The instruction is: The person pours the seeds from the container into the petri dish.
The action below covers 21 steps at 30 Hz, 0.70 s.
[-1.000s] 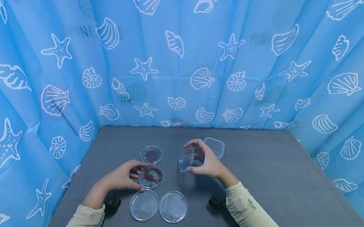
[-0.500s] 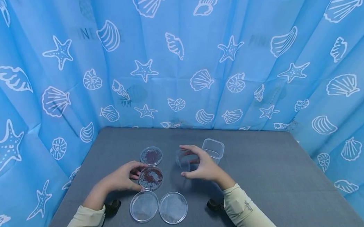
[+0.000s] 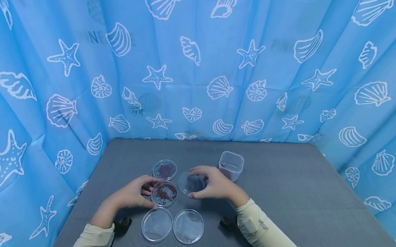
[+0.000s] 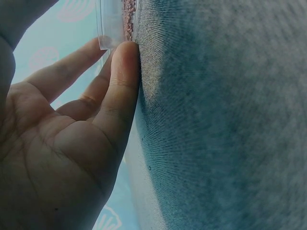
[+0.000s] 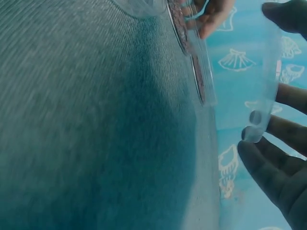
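My left hand (image 3: 132,193) holds the near side of a petri dish (image 3: 164,193) with dark red grains in it. In the left wrist view, its thumb and fingertips meet at the dish's clear wall (image 4: 111,24), low by the table. A clear round petri dish piece (image 3: 189,183) hangs over the table in my right hand (image 3: 213,183). Thumb and fingers grip that piece (image 5: 268,72) by its rim in the right wrist view. Behind the left hand's dish stands another petri dish (image 3: 164,169) with dark red grains.
Two clear round petri dish pieces (image 3: 157,224) lie side by side at the front. A clear square plastic tub (image 3: 231,166) stands behind my right hand, with something reddish brown inside. A blue shell-print curtain (image 3: 192,82) surrounds the grey table (image 3: 290,193).
My right hand has moved left and tipped the clear dish piece flatter, nearer the dish at my left hand. The tub behind it shows more fully. My left hand has stayed in place.
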{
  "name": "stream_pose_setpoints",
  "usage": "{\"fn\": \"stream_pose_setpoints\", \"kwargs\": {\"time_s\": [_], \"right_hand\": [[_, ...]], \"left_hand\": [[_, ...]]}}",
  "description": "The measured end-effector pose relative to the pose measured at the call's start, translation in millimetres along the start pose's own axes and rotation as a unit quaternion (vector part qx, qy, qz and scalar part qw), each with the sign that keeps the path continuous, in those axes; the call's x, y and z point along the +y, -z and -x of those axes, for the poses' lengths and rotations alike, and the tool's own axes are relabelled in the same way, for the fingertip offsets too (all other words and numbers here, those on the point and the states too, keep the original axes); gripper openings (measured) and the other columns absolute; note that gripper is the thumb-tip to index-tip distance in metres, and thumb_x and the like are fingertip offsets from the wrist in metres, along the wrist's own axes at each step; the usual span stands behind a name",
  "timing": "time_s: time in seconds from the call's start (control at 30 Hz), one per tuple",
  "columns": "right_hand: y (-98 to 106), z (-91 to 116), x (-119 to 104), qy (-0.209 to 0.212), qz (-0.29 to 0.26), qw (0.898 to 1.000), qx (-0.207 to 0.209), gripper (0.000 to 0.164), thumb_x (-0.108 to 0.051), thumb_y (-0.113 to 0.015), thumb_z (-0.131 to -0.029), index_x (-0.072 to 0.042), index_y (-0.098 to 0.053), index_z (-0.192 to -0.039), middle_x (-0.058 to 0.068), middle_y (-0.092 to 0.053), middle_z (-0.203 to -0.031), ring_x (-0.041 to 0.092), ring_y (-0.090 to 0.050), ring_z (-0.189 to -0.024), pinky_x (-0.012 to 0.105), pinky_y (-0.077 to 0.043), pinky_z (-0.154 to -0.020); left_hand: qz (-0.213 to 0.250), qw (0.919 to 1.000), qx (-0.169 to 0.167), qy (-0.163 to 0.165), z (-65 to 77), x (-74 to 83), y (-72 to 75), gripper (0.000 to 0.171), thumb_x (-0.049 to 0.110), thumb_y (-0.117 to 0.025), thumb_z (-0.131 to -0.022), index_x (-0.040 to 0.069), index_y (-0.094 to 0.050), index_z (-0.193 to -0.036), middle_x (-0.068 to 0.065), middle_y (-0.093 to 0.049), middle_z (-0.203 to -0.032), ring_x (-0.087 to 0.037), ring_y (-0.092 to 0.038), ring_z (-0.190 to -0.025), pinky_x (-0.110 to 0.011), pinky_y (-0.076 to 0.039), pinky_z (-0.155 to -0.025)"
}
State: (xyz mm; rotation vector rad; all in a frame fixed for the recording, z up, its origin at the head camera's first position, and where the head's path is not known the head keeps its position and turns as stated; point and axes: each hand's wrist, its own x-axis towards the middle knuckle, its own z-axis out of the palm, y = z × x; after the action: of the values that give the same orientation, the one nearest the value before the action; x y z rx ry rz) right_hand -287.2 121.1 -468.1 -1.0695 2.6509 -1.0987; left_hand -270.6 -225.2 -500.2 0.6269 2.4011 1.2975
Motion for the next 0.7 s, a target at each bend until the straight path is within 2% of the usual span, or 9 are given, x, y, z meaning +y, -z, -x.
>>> {"fn": "stream_pose_setpoints", "kwargs": {"time_s": [0.27,0.53,0.7], "right_hand": [[-12,-18,-6,0.015,0.018,0.997,-0.067,0.062,-0.04,-0.091,-0.081,-0.008,-0.073,-0.131,0.015,-0.064,-0.147,0.028,-0.059,-0.14,0.047,-0.055,-0.114],[-28,-34,-17,0.032,0.067,0.992,-0.098,0.057,-0.04,-0.092,-0.081,-0.009,-0.075,-0.127,0.008,-0.067,-0.138,0.022,-0.063,-0.129,0.034,-0.057,-0.109],[-35,-43,-24,0.046,0.089,0.988,-0.114,0.053,-0.039,-0.092,-0.082,-0.012,-0.076,-0.124,0.007,-0.066,-0.138,0.019,-0.063,-0.127,0.031,-0.057,-0.108]], "left_hand": [[-0.01,0.9999,-0.002,0.002,0.1,-0.4,0.0,0.085,0.016,-0.096,-0.075,0.004,-0.055,-0.149,-0.018,-0.058,-0.14,-0.026,-0.062,-0.118,-0.029,-0.062,-0.099],[-0.01,0.9999,-0.005,-0.004,0.1,0.5,0.2,0.084,0.017,-0.095,-0.077,0.005,-0.055,-0.15,-0.019,-0.056,-0.142,-0.027,-0.061,-0.119,-0.031,-0.062,-0.1],[-0.011,0.9999,-0.005,0.005,0.3,0.8,1.2,0.084,0.019,-0.095,-0.078,0.007,-0.054,-0.151,-0.018,-0.055,-0.143,-0.027,-0.06,-0.12,-0.031,-0.061,-0.101]]}}
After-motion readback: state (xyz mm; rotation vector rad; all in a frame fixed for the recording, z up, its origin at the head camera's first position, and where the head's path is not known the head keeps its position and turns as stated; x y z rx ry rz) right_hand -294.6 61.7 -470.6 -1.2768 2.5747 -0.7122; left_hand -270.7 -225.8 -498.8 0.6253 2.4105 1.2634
